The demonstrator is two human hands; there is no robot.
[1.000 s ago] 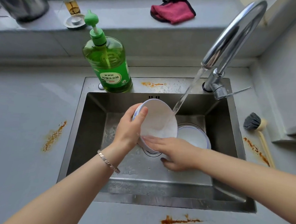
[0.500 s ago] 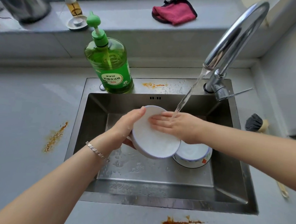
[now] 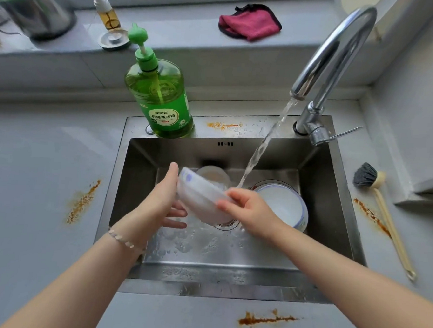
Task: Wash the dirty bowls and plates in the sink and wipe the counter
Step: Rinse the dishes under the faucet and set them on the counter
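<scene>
Over the steel sink (image 3: pixel 139 185) I hold a white bowl (image 3: pixel 201 200), tilted with its outside facing me. My left hand (image 3: pixel 163 201) grips its left rim, thumb up. My right hand (image 3: pixel 248 210) holds its right edge, where the water stream (image 3: pixel 258 151) from the tap (image 3: pixel 334 57) lands. A white bowl with milky water (image 3: pixel 281 205) sits on the sink floor to the right. A small dirty bowl (image 3: pixel 213 175) lies behind the held one. Brown stains mark the counter at the left (image 3: pixel 83 202), front (image 3: pixel 265 319) and right (image 3: pixel 370 214).
A green dish soap bottle (image 3: pixel 161 98) stands on the sink's back left rim. A dish brush (image 3: pixel 383 212) lies on the counter to the right. On the window ledge are a pink cloth (image 3: pixel 250 22), a small spray bottle (image 3: pixel 105 10) and a metal container (image 3: pixel 35 9).
The bowl was turned over, its inside facing me before and its outside now. My right hand slid from the top rim to the right edge. The small dirty bowl behind came into view.
</scene>
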